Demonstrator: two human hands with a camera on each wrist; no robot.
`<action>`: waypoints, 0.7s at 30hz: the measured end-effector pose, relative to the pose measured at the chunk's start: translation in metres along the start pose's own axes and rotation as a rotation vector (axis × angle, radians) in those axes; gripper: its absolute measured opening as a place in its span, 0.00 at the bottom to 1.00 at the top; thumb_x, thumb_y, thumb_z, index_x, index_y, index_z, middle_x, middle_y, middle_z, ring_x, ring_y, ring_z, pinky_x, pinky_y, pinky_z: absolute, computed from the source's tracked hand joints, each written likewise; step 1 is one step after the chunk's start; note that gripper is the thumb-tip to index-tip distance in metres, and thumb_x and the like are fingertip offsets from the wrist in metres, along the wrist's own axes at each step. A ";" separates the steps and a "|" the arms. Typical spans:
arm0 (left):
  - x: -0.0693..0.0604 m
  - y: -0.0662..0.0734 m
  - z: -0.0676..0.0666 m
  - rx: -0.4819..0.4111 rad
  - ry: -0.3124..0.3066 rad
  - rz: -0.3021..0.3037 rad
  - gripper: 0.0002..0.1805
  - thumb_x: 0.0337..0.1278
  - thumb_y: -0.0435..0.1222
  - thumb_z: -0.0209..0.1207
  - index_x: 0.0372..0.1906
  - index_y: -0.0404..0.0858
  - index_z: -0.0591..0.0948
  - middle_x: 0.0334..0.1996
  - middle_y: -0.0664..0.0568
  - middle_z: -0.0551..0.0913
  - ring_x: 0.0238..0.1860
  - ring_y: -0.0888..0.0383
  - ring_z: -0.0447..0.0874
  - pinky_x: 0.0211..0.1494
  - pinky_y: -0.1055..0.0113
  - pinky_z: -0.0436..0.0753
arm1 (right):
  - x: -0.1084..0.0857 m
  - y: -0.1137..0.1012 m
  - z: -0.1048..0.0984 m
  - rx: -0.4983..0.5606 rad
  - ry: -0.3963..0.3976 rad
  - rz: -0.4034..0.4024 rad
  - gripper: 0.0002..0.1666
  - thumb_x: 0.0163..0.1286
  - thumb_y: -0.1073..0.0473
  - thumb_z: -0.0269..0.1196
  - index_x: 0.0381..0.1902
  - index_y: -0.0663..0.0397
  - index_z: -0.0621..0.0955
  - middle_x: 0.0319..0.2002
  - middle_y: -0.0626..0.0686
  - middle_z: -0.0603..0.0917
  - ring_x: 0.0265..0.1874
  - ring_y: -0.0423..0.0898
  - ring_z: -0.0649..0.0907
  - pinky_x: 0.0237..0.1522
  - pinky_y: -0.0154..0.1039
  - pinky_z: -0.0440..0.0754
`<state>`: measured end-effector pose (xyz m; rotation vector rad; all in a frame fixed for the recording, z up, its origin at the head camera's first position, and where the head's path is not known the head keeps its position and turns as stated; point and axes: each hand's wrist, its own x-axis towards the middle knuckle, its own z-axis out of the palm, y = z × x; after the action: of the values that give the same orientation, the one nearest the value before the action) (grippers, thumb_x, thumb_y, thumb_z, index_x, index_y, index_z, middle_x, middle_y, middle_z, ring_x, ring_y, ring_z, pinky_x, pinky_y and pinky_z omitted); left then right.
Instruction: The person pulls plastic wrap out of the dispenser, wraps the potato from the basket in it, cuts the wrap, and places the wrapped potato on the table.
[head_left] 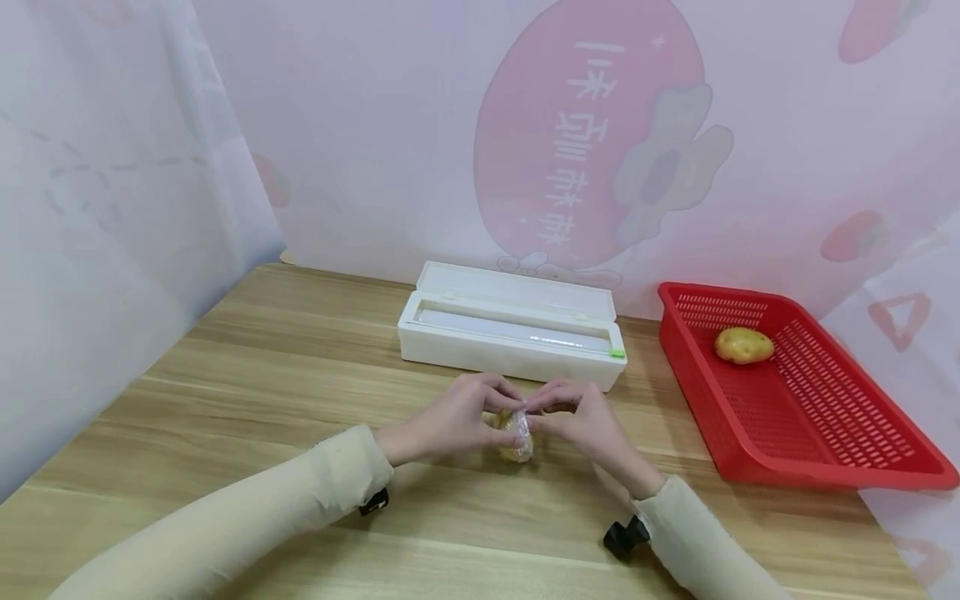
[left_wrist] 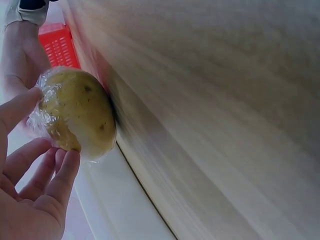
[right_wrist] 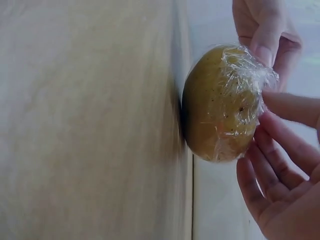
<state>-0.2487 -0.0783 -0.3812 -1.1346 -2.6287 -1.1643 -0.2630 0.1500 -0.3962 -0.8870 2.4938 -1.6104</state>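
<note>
A yellow potato [left_wrist: 85, 112] stands on the table, wrapped in crinkled clear cling film [right_wrist: 242, 70]. My left hand [head_left: 471, 417] holds it from the left, thumb on one side and fingertips against the other. From the right, my right hand [head_left: 576, 415] pinches the gathered film at the top, its other fingers close along the potato's side in the right wrist view. Both hands' fingertips meet over the wrapped potato in the head view, covering part of it.
Just behind the hands, a white cling film box [head_left: 510, 358] has its lid raised and a green slider [head_left: 617, 353] at the right end. A red plastic basket [head_left: 738, 442] at right contains another potato [head_left: 744, 345]. A printed curtain hangs behind the wooden table [head_left: 300, 333].
</note>
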 end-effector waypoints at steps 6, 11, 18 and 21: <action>0.002 -0.002 -0.002 -0.093 -0.013 -0.057 0.22 0.49 0.44 0.74 0.47 0.36 0.87 0.47 0.53 0.82 0.47 0.57 0.79 0.47 0.65 0.82 | -0.001 0.002 -0.003 0.068 -0.070 0.016 0.16 0.57 0.56 0.75 0.45 0.46 0.88 0.46 0.47 0.84 0.51 0.49 0.79 0.58 0.56 0.72; 0.003 -0.003 -0.003 -0.113 -0.016 -0.083 0.23 0.47 0.46 0.75 0.46 0.35 0.87 0.45 0.54 0.82 0.46 0.57 0.80 0.47 0.66 0.82 | -0.002 0.000 0.000 0.058 -0.077 0.035 0.24 0.52 0.59 0.78 0.49 0.48 0.87 0.48 0.48 0.84 0.53 0.50 0.78 0.59 0.58 0.70; 0.003 -0.002 -0.005 -0.050 -0.024 -0.072 0.23 0.45 0.45 0.76 0.47 0.40 0.88 0.45 0.56 0.82 0.46 0.59 0.79 0.46 0.69 0.81 | -0.001 -0.003 0.005 0.015 -0.008 0.057 0.16 0.56 0.61 0.76 0.44 0.52 0.89 0.45 0.49 0.85 0.51 0.49 0.78 0.57 0.56 0.69; 0.002 -0.004 -0.006 -0.050 -0.021 -0.063 0.22 0.45 0.45 0.76 0.47 0.41 0.88 0.45 0.56 0.83 0.45 0.60 0.79 0.45 0.70 0.81 | -0.001 -0.005 0.008 -0.032 0.007 0.026 0.12 0.57 0.59 0.76 0.41 0.50 0.90 0.44 0.46 0.85 0.50 0.46 0.79 0.55 0.52 0.71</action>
<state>-0.2544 -0.0829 -0.3791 -1.0859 -2.6842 -1.2426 -0.2576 0.1426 -0.3962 -0.8506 2.5316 -1.5727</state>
